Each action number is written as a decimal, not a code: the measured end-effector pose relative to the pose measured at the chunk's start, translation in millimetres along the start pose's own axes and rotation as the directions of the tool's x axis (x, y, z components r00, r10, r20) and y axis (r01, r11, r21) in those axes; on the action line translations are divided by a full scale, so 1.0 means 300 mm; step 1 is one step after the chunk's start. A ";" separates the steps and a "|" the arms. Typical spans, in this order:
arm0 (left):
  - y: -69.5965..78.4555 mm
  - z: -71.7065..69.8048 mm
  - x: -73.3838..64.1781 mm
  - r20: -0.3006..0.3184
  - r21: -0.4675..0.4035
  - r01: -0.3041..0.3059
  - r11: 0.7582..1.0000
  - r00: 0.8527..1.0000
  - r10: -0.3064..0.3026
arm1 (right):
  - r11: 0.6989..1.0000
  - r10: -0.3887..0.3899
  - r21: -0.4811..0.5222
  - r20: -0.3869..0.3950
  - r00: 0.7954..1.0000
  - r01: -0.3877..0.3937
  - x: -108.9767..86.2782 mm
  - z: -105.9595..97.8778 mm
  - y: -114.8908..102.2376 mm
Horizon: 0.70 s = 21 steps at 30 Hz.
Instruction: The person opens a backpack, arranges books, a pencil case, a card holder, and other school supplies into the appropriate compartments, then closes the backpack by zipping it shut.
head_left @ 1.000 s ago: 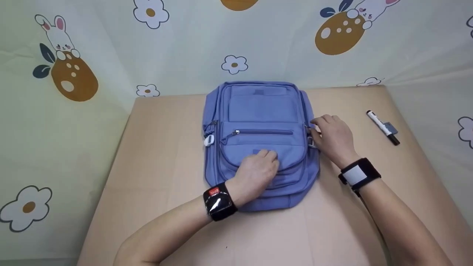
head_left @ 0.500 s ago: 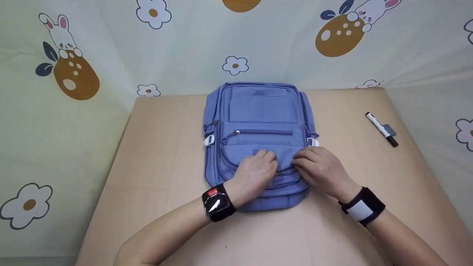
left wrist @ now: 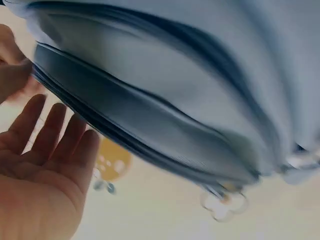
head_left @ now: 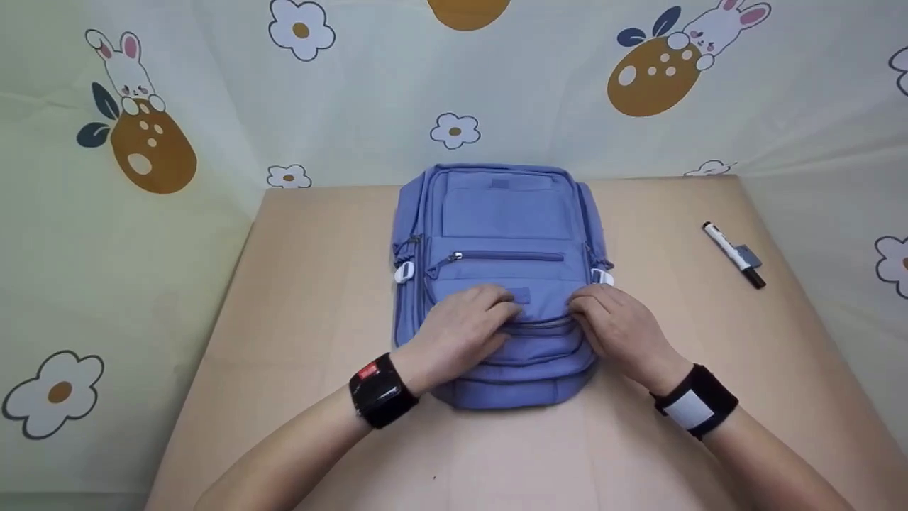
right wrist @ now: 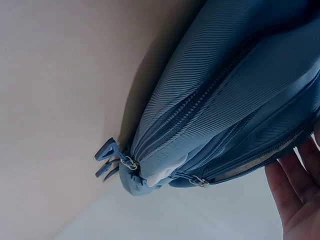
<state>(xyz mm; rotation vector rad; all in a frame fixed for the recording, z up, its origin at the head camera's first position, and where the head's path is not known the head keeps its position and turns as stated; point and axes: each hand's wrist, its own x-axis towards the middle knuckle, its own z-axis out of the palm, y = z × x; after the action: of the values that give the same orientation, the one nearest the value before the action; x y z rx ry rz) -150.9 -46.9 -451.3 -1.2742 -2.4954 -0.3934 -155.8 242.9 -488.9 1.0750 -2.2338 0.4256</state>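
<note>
A blue backpack (head_left: 507, 213) lies front side up. In the left wrist view its front pocket (left wrist: 135, 117) is unzipped and gapes, with a pale lining. My left hand (head_left: 457, 333) is over the lower left of that pocket; in its wrist view the fingers (left wrist: 60, 137) are fairly straight, close to the pocket's edge. My right hand (head_left: 628, 333) pinches the pocket's edge at the right, its thumb hidden in the right wrist view. There, zipper pulls (right wrist: 107, 155) hang at the bag's side.
A tan tabletop (head_left: 312, 298) bears the backpack. Right of it lie a black-and-white marker (head_left: 734, 254) and a small grey piece (head_left: 748, 255) touching it. A curtain (head_left: 369, 106) with rabbits and flowers stands behind. White buckles (head_left: 404, 272) sit at the bag's sides.
My right hand has come from the backpack's right side down to the front pocket's edge. The left hand has shifted left, its fingers loosened from the pocket's middle.
</note>
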 end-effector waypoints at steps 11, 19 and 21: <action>-0.170 -0.108 -0.069 0.022 -0.022 0.086 0.996 0.996 -0.086 | 0.989 0.139 0.075 -0.176 0.975 -0.127 0.091 -0.061 0.017; -0.215 -0.149 -0.038 -0.046 -0.099 0.092 0.991 0.994 -0.097 | 0.963 0.256 0.138 -0.196 0.947 -0.232 0.144 -0.081 0.026; -0.225 -0.156 -0.028 -0.096 -0.119 0.103 0.988 0.989 -0.115 | 0.958 0.271 0.151 -0.202 0.941 -0.244 0.159 -0.084 0.030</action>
<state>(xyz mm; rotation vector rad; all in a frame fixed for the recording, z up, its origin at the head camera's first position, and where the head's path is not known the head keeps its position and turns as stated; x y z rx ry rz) -194.6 -108.9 -418.6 -1.1301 -2.4933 -0.6192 -176.0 233.5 -438.8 0.7519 -2.1745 0.7665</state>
